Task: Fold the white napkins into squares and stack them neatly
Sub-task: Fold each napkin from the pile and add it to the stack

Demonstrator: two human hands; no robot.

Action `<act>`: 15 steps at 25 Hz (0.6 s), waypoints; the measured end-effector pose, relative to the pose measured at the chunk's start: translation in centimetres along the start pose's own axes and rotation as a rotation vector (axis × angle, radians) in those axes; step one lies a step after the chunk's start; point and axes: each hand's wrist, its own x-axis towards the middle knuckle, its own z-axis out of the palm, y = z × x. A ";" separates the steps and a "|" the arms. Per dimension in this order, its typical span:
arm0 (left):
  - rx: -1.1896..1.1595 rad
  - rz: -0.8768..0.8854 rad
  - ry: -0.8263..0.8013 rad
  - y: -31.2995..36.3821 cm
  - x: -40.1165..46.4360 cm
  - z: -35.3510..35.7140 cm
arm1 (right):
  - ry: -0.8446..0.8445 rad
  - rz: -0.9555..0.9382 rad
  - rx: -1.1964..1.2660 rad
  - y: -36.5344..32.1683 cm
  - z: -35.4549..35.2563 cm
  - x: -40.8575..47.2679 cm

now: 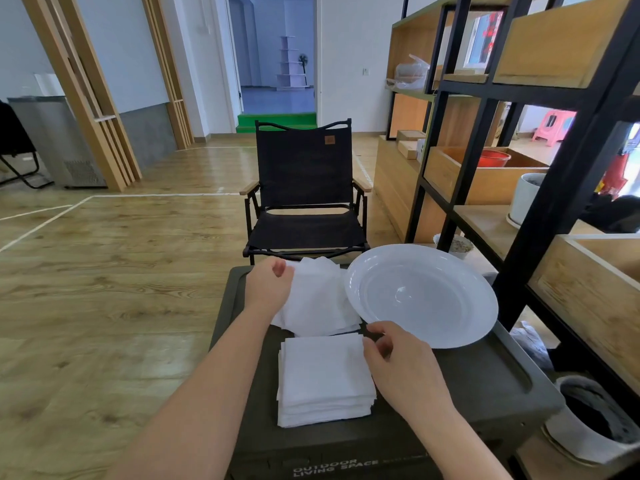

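A neat stack of folded square white napkins (323, 377) lies on the dark box top (478, 379) in front of me. Behind it sits a looser pile of unfolded white napkins (320, 299). My left hand (268, 285) rests at the left edge of the loose pile, fingers curled against the top napkin. My right hand (398, 362) hovers at the right edge of the folded stack, thumb and fingers slightly apart near its top right corner; whether it pinches a napkin is unclear.
A large white plate (422, 296) lies on the box at the right, beside the loose pile. A black folding chair (304, 195) stands beyond the box. A black-framed wooden shelf (519, 140) lines the right side, with a pot (588, 417) low down. Wooden floor spreads left.
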 end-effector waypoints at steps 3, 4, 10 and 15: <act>-0.146 0.184 0.051 1.4 -2.7 -2.8 | 0.028 -0.055 0.179 -1.1 -0.7 0.9; -0.204 0.264 0.074 1.7 -4.0 -3.9 | 0.011 -0.074 0.221 -1.5 -0.9 1.3; -0.265 0.510 -0.052 3.4 -10.4 -9.5 | -0.157 -0.265 0.295 -5.2 -0.8 1.7; -0.160 0.477 -0.098 3.0 -12.2 -11.5 | -0.215 -0.266 0.420 -6.0 -1.3 0.4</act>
